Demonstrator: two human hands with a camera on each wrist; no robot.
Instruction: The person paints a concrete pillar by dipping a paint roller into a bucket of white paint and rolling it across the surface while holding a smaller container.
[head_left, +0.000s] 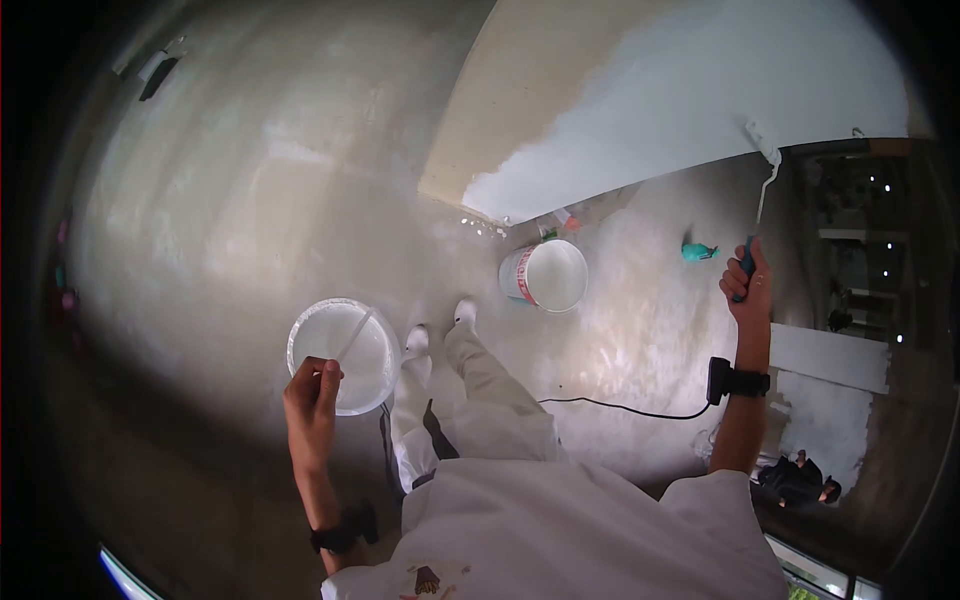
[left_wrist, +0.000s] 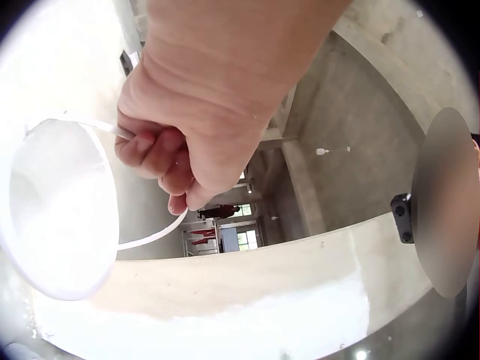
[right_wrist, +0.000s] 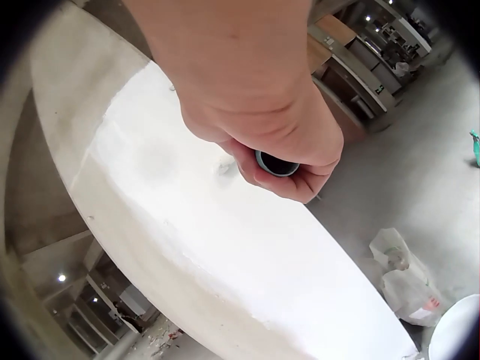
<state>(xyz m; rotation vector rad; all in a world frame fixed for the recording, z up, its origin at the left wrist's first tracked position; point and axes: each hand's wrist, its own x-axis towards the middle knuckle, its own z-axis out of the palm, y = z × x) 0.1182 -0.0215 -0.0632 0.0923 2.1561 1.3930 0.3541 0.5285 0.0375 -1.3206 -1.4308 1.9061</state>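
Observation:
The left hand (head_left: 312, 400) grips the white handle of a round bucket (head_left: 374, 385) that hangs below it at the lower left. In the left wrist view, fingers of the left hand (left_wrist: 169, 161) curl round that handle (left_wrist: 146, 239), beside the pale bucket (left_wrist: 61, 217). The right arm is stretched out, and its hand (head_left: 752, 285) holds the blue handle (head_left: 745, 262) of a paint roller (head_left: 765, 146). The roller head lies at the lower edge of a partly white wall (head_left: 690, 90). From the right wrist, the hand (right_wrist: 277, 150) shows closed round the handle's end (right_wrist: 276, 163); the roller head is hidden.
A second bucket (head_left: 570, 276) stands on the floor near the wall's corner, with a plastic bag (right_wrist: 405, 281) beside it. A green object (head_left: 698, 252) lies farther right. A dark cable (head_left: 630, 407) appears across the floor near the body. White shoes (head_left: 465, 312) show between the buckets.

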